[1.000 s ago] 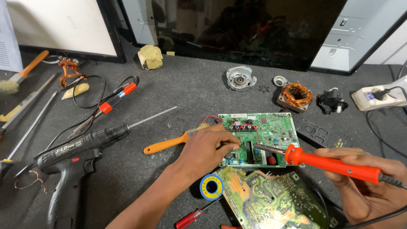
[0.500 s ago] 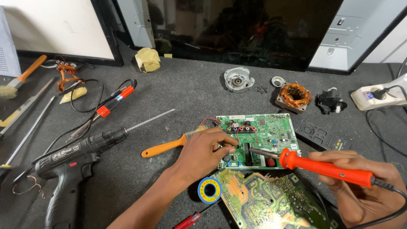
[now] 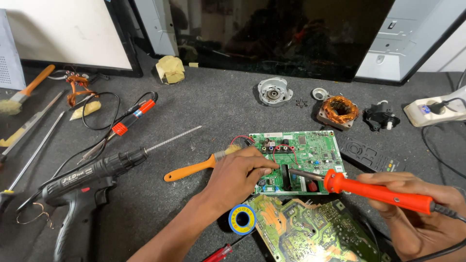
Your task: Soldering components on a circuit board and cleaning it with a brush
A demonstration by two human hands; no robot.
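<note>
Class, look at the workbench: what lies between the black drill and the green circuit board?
In the head view, an orange-handled screwdriver lies on the mat between the black drill and the green circuit board, under the left hand.

An electronics repair workshop: a grey bench strewn with circuit boards (image 3: 301, 157), a power drill (image 3: 82, 182) lower left, copper motor windings (image 3: 340, 109) upper right, opened flat screens (image 3: 272, 34) along the top.

Orange-handled soldering iron (image 3: 378, 192), tip apparently on flat green circuit board (image 3: 310, 150).
</note>
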